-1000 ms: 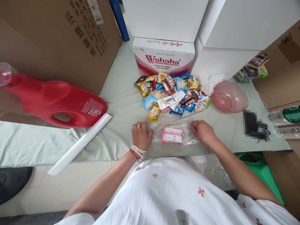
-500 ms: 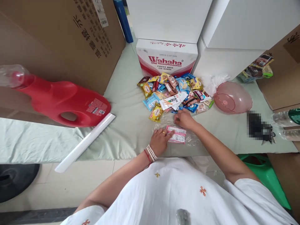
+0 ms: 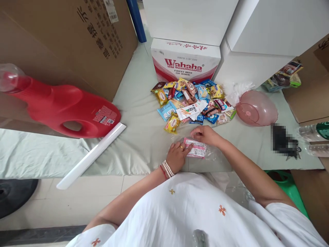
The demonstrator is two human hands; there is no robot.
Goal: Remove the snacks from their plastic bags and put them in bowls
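Observation:
My left hand (image 3: pixel 177 156) lies on a small pink-and-white packet (image 3: pixel 197 151) with a printed label, its index finger stretched across the label and its other fingers reaching forward on the cloth. Clear plastic film (image 3: pixel 212 151), apparently a thin bag, spreads around the packet. Just above the packet, my right hand (image 3: pixel 207 135) has thumb and fingers curled together at the upper edge of the film, pinching it. The exact grip is partly hidden. A heap of wrapped snacks (image 3: pixel 190 111) lies beyond both hands.
Behind the snacks stands a Wahaha carton (image 3: pixel 185 63) under white boxes (image 3: pixel 190 20). A translucent pink bowl (image 3: pixel 257 108) is at right, near a blurred black item (image 3: pixel 281 139). To the left are a red jug (image 3: pixel 69 109) and a white strip (image 3: pixel 92 156) overhanging the table edge.
My right hand has shifted slightly right, drawing away from the snack heap, and its fingers have turned. My left hand stays on the packet. The view has moved a little.

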